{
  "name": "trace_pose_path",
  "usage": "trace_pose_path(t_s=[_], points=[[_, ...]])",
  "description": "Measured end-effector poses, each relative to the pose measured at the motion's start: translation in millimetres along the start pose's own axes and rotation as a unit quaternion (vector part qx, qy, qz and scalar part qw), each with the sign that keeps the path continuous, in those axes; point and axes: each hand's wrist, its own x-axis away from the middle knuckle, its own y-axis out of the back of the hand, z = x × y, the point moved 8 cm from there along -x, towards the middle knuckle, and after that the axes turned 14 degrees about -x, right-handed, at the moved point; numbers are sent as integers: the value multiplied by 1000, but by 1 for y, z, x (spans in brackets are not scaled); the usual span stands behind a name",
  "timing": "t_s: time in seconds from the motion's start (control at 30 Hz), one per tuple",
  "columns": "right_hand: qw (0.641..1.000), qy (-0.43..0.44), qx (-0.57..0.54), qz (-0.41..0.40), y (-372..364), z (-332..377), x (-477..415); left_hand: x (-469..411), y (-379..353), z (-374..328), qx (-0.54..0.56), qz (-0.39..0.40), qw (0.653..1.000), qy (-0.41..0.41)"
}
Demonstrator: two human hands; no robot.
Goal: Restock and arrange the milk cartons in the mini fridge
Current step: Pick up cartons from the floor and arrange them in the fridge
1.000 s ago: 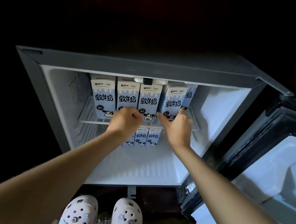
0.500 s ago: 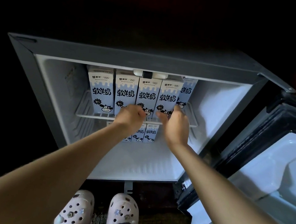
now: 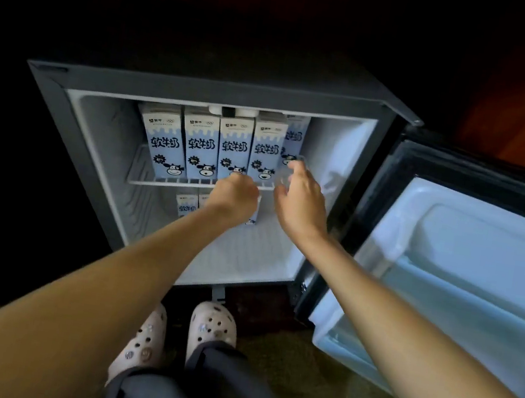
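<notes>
Left hand (image 3: 234,194) curled at the shelf (image 3: 161,182) edge, contents impossible to tell; right hand (image 3: 301,201) spread loose by the rightmost milk carton (image 3: 296,137).

The scene is dim, and everything above and left of the small dark-grey mini fridge (image 3: 202,92) sinks into near black. Cool bluish-white light fills its white plastic interior and glows strongest on the white inner lining of the open door (image 3: 482,266) at right. The blue-and-white milk cartons (image 3: 199,145) on the upper shelf read sharply, while the fingers (image 3: 292,169) of the right hand (image 3: 301,201) smear with motion blur. Wide-angle distortion bows the cabinet edges and stretches both forearms toward the lower corners.
</notes>
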Motion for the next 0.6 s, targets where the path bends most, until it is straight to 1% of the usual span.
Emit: trace_pose_path(t_s=[0.1, 0.2, 0.4, 0.47, 0.6], points=[[999, 2, 33, -5, 42, 6, 38, 46, 7, -32, -3, -22, 999, -23], [998, -39, 43, -2, 88, -2, 81, 101, 2, -66, -33, -20, 997, -61], [991, -116, 58, -42, 175, -34, 197, 210, -32, -134, -88, -15, 985, -150], [984, -154, 77, -53, 198, -50, 238, 243, -51, -156, -96, -1, 980, -176], [965, -215, 135, -59, 233, -86, 325, 303, -106, -188, -106, 58, 967, -222]])
